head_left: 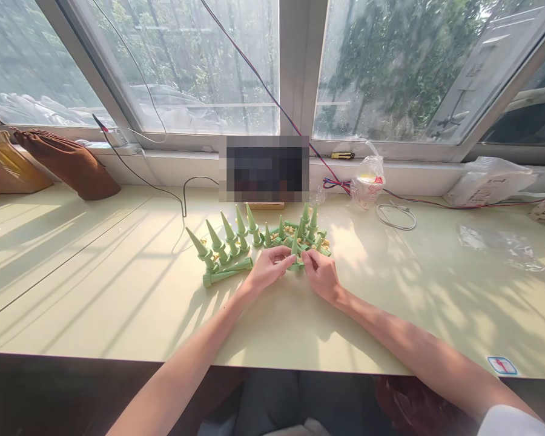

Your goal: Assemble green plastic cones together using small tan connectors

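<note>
A green plastic plant-watering spike [295, 247] stands point up in front of me, and the fingers of my left hand [270, 266] are closed on it near the base. On its other side my right hand [322, 275] is closed in a pinch close to the spike; whatever its fingertips hold is hidden. Several similar spikes [227, 227] stand upright in rows to the left. Another spike [227, 272] lies on its side nearer me. Behind my hands, a pile of green parts [279, 238] is mixed with small yellowish pieces, with more spikes [313, 223] standing beside it.
A pale table [131, 309] runs below the windows. At its back are a blurred dark device [266, 169], a bagged cup [367, 184], a coiled cable [396, 217] and a plastic bag [490, 181]. A brown pouch [72, 163] and a carton [9, 163] stand far left.
</note>
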A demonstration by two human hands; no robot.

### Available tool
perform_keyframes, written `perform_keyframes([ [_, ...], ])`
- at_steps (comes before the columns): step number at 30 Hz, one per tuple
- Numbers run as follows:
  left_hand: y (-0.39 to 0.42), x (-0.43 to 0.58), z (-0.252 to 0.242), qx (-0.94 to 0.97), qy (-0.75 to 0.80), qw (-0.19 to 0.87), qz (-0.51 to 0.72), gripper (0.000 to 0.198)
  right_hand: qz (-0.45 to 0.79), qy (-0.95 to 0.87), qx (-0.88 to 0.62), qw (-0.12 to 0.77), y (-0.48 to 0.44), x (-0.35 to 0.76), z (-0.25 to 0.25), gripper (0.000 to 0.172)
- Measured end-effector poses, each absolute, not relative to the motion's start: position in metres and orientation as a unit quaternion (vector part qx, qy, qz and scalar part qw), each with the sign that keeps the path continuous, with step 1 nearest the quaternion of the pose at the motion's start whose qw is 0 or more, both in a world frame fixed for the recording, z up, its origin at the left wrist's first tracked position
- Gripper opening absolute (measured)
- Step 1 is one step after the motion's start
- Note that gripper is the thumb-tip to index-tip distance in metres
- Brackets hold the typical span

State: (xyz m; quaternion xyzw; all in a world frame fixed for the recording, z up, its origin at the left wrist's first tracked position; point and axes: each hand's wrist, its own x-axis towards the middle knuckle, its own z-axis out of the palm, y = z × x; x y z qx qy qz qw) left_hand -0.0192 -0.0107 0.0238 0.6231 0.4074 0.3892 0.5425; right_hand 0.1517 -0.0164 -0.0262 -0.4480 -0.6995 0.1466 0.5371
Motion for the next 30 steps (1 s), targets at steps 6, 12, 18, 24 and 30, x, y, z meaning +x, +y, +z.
perform_keyframes([
  [6, -0.005, -0.023, 0.014, 0.564, 0.415, 0.577, 0.422, 0.034, 0.129, -0.719, -0.438, 0.524, -0.017, 0.152, -0.028, 0.025],
  [12, -0.003, -0.024, 0.013, 0.509, 0.419, 0.609, 0.441, 0.034, 0.032, -0.784, -0.386, 0.485, -0.016, 0.153, -0.030, 0.023],
  [18, -0.005, -0.024, 0.015, 0.504, 0.428, 0.611, 0.436, 0.033, 0.002, -0.817, -0.383, 0.432, -0.018, 0.155, -0.024, 0.026],
  [24, -0.006, -0.024, 0.016, 0.521, 0.412, 0.613, 0.427, 0.033, -0.010, -0.831, -0.386, 0.400, -0.020, 0.156, -0.024, 0.029],
  [30, -0.007, -0.024, 0.018, 0.550, 0.390, 0.613, 0.412, 0.036, 0.029, -0.830, -0.394, 0.394, -0.021, 0.155, -0.026, 0.031],
])
